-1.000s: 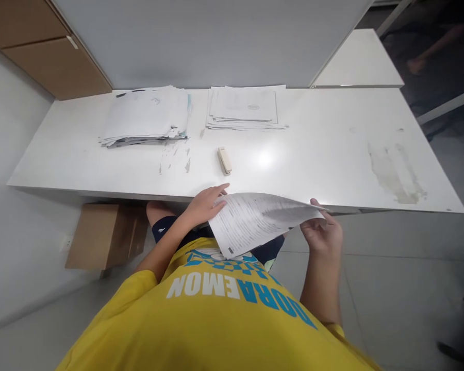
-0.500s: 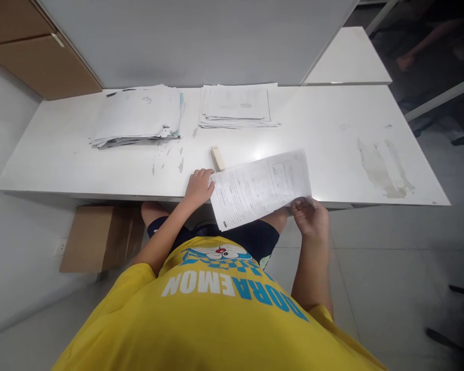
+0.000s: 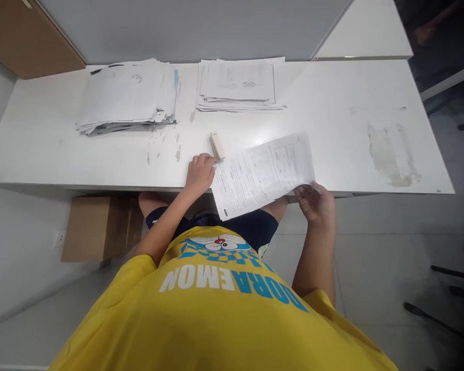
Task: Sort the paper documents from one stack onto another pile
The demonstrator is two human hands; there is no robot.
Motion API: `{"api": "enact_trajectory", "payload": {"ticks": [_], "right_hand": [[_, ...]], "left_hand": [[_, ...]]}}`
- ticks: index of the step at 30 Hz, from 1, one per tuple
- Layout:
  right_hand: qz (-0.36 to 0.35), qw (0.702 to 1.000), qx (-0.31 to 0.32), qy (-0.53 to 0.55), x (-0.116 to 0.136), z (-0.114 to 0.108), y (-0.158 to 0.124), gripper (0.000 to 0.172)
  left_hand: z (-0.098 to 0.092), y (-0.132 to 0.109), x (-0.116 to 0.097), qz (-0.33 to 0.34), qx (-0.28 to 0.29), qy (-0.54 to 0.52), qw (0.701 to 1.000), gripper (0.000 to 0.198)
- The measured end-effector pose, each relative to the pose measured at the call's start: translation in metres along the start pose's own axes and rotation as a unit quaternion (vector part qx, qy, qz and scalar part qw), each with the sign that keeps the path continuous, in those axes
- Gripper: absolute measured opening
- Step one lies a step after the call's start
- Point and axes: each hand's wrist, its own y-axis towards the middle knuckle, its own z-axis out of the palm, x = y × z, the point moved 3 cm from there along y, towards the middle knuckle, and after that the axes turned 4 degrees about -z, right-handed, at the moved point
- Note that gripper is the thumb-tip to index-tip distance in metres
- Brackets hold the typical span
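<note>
Paper (image 3: pixel 261 175) spans two hands at the table's (image 3: pixel 325 118) near edge

The right hand (image 3: pixel 317 202) pinches the paper's near right corner, thumb and fingers closed on it, and the sheet curls up a little there. The left hand (image 3: pixel 201 174) has its fingers bent at the paper's left edge; whether they grip it or only steady it, I cannot tell. The paper lies aslant, its far part over the table and its near corner hanging past the edge above the lap, so a hand at either end probably keeps it from sagging or sliding.

A cream stapler (image 3: pixel 217 146) sits at the left fingertips, seemingly placed for easy reach. Farther back, the left stack (image 3: pixel 119 98) and the right stack (image 3: pixel 237 85) rest before the grey panel (image 3: pixel 197 31), likely set back to leave working room in front.

The paper carries dense print and a small dark label, all too small to read. An oval stamp on the right stack and a round mark on the left one are illegible too. The yellow shirt (image 3: pixel 224 330) reads DORAEMON, upside down from here.
</note>
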Motion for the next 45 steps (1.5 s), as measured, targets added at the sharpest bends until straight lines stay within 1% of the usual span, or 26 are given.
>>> {"api": "enact_trajectory", "payload": {"ticks": [2, 4, 6, 8, 10, 12, 14, 17, 22, 27, 32, 35, 38, 40, 42, 44, 45], "right_hand": [[0.006, 1.000, -0.001, 0.002, 0.000, 0.000, 0.001, 0.012], [0.011, 1.000, -0.002, 0.005, 0.000, -0.002, 0.004, 0.013], [0.011, 1.000, -0.002, 0.010, -0.001, -0.004, 0.005, 0.015], [0.008, 1.000, 0.004, 0.019, -0.003, -0.007, 0.006, 0.015], [0.003, 0.999, 0.033, 0.032, -0.003, -0.009, 0.006, 0.013], [-0.007, 0.997, 0.072, 0.037, -0.003, -0.010, 0.005, 0.017], [-0.019, 0.995, 0.096, 0.029, -0.003, -0.011, 0.004, 0.022], [-0.033, 0.994, 0.103, 0.008, -0.004, -0.014, 0.006, 0.024], [-0.062, 0.992, 0.110, -0.012, -0.007, -0.015, 0.007, 0.023], [-0.076, 0.990, 0.118, -0.019, -0.007, -0.017, 0.006, 0.023], [-0.083, 0.988, 0.127, -0.013, -0.008, -0.016, 0.007, 0.026], [-0.094, 0.988, 0.121, -0.012, -0.009, -0.013, 0.002, 0.026], [-0.114, 0.988, 0.108, 0.014, -0.004, -0.016, -0.005, 0.025], [-0.138, 0.985, 0.082, 0.059, 0.003, -0.023, -0.007, 0.023], [-0.174, 0.978, 0.040, 0.109, 0.013, -0.030, -0.003, 0.020], [-0.208, 0.967, 0.003, 0.145, 0.023, -0.031, 0.007, 0.015], [-0.219, 0.963, -0.006, 0.156, 0.028, -0.027, 0.014, 0.012]], "left_hand": [[-0.002, 0.003, -0.001, 0.003, -0.023, 0.003, 1.000, 0.035], [-0.003, 0.005, -0.005, 0.040, -0.036, 0.007, 0.999, 0.043], [-0.002, 0.004, -0.009, 0.099, -0.025, 0.015, 0.995, 0.050], [-0.001, 0.003, -0.012, 0.133, -0.005, 0.022, 0.991, 0.053], [-0.001, 0.003, -0.011, 0.133, 0.002, 0.026, 0.991, 0.053], [-0.003, 0.004, -0.007, 0.122, -0.001, 0.027, 0.992, 0.054], [-0.005, 0.007, -0.001, 0.116, -0.003, 0.026, 0.993, 0.053], [-0.008, 0.011, 0.006, 0.124, 0.014, 0.023, 0.992, 0.054], [-0.003, 0.017, 0.010, 0.134, 0.051, 0.016, 0.990, 0.057], [-0.001, 0.019, 0.009, 0.132, 0.058, 0.004, 0.990, 0.057], [-0.003, 0.023, 0.010, 0.155, 0.053, 0.032, 0.986, 0.057], [-0.004, 0.027, 0.012, 0.177, 0.034, 0.042, 0.983, 0.056], [-0.006, 0.029, 0.015, 0.191, 0.002, 0.050, 0.980, 0.055], [-0.009, 0.027, 0.016, 0.196, -0.016, 0.052, 0.979, 0.054], [-0.012, 0.025, 0.017, 0.201, -0.026, 0.050, 0.978, 0.054], [-0.013, 0.024, 0.020, 0.201, -0.034, 0.044, 0.978, 0.054], [-0.014, 0.024, 0.022, 0.202, -0.039, 0.039, 0.978, 0.055]]}}
